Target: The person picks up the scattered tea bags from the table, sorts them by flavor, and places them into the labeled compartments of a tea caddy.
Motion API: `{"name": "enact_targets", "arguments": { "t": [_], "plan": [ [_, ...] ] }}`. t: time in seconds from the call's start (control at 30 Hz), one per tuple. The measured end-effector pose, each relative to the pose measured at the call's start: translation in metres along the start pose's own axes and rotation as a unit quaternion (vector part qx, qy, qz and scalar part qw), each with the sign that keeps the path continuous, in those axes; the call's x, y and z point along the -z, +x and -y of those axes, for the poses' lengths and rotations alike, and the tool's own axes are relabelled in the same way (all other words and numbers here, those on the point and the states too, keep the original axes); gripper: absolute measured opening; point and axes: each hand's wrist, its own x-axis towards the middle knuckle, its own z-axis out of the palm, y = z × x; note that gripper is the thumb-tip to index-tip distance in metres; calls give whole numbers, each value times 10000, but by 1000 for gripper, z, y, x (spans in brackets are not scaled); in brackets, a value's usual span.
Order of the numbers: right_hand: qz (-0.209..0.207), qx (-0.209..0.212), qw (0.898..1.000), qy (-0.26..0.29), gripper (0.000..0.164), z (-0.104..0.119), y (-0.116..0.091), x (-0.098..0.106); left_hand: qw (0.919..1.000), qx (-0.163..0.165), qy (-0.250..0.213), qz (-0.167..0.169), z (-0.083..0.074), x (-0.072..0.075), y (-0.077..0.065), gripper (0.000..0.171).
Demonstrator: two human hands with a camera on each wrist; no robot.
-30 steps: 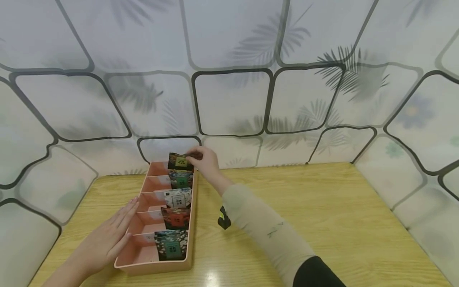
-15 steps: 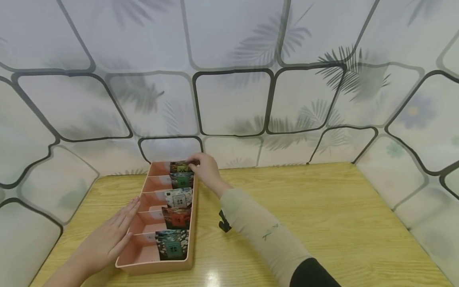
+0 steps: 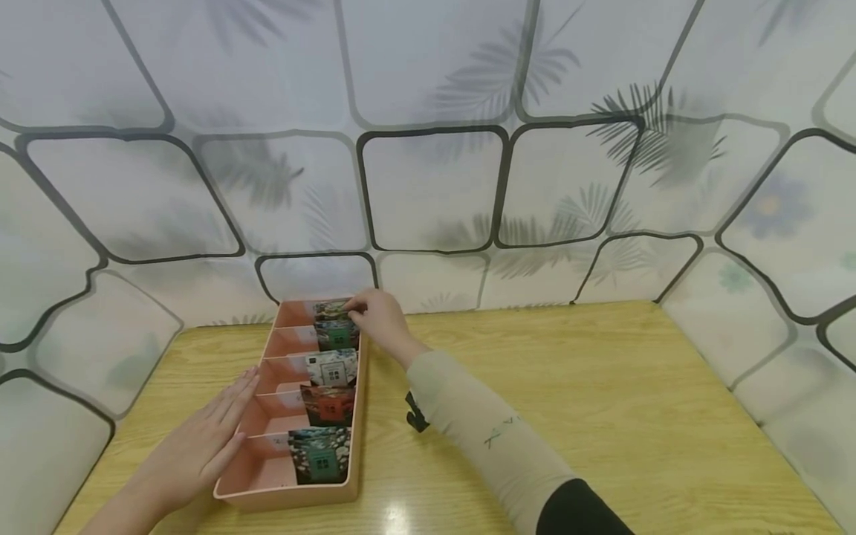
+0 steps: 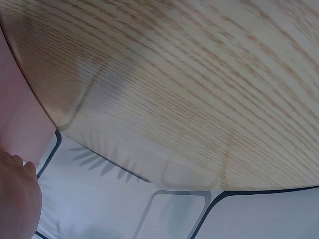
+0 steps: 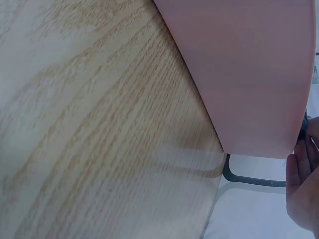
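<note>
A long pink box (image 3: 356, 446) with dividers stands on the table, one printed packet in each compartment. In the far compartment my right hand (image 3: 383, 321) pinches the right edge of a dark patterned packet (image 3: 328, 310), which sits low between the walls. The right wrist view has this hand (image 5: 304, 189) at the box's far corner, a dark bit of packet between its fingers. Against the box's left side rests my left hand (image 3: 194, 449), fingers straight. Nearer packets are a green one (image 3: 337, 336), a white one (image 3: 332, 369), a red one (image 3: 329, 406) and a green-labelled one (image 3: 321, 457).
A small black object (image 3: 416, 413) shows beside the right sleeve, partly hidden by it. The wooden table (image 3: 602, 416) extends to the right. A patterned fabric wall (image 3: 435, 193) stands behind the box and at both sides.
My right hand has lowered the dark packet from above the box's far end down into the far compartment. The left hand has stayed against the box's side.
</note>
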Motion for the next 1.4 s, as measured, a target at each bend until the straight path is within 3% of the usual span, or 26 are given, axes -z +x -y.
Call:
{"name": "enact_targets", "arguments": {
  "t": [0.7,0.97,1.4],
  "plan": [
    [5,44,9999,121,18,0,-1,14,9995,-170,261,10,0,5,8,72],
    [49,279,9993,256,20,3,-3,23,9982,-320,508,18,1,9,10,73],
    [195,606,9979,67,22,1,-17,55,9970,11,715,284,-5,20,12,82]
  ]
}}
